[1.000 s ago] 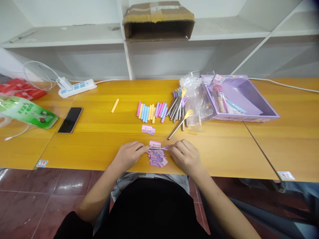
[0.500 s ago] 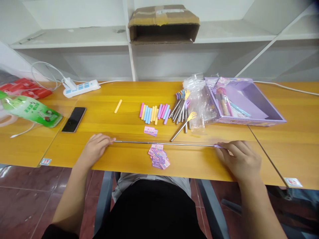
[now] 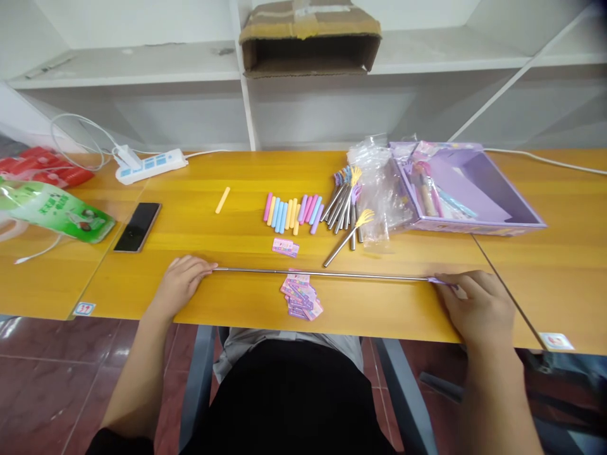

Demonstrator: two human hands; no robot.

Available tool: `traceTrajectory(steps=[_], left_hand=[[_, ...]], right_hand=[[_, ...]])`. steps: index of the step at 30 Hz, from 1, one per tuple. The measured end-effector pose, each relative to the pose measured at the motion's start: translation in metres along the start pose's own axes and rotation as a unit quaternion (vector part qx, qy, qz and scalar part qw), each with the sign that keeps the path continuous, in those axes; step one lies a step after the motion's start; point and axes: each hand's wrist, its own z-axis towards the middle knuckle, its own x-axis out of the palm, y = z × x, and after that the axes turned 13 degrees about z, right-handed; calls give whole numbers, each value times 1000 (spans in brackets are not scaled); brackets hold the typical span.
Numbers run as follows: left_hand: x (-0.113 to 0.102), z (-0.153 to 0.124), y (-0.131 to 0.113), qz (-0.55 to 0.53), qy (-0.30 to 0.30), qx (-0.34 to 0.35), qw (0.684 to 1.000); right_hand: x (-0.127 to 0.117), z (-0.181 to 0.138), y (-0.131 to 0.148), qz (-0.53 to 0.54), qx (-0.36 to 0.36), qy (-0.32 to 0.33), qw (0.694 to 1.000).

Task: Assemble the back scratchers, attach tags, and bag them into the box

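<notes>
A thin telescopic metal rod [image 3: 322,274] is stretched out across the yellow table [image 3: 227,240], just above a heap of small pink and purple cards [image 3: 301,299]. My left hand [image 3: 183,284] pinches its left end. My right hand [image 3: 477,308] grips its right end, where a purple tip shows. Behind lie a bunch of collapsed metal rods with coloured hand-shaped tips [image 3: 344,202], a row of pastel sleeves [image 3: 291,213], one lone yellow sleeve [image 3: 222,200] and a small card [image 3: 285,247].
A purple box [image 3: 474,189] and clear plastic bags [image 3: 377,189] sit at the right. A black phone [image 3: 137,227], a white power strip [image 3: 149,165], a green packet [image 3: 52,212] and red packaging [image 3: 35,163] are at the left. A cardboard box [image 3: 310,35] rests on the white shelf.
A second ago both hands were together over the card heap with the rod short. They have drawn apart, pulling it out long; my right hand has moved further right since half a second ago.
</notes>
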Motion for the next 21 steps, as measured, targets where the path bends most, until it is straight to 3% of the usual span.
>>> traceTrajectory(steps=[4,9,15,21], left_hand=[[2,-1,3,4,-9,2,1000],[-1,-2,-1,-9,-22,39,999],[1,13,-34,-11,-44,118,992],[8,25,-70,-30,-29,144,989]], right_hand=[[-4,4,7,7,-6,4,1000],[-10,-1,23,24,-72,22,997],[-1,6,67,45,-209,76,974],[14,25,118,84,-282,74,953]])
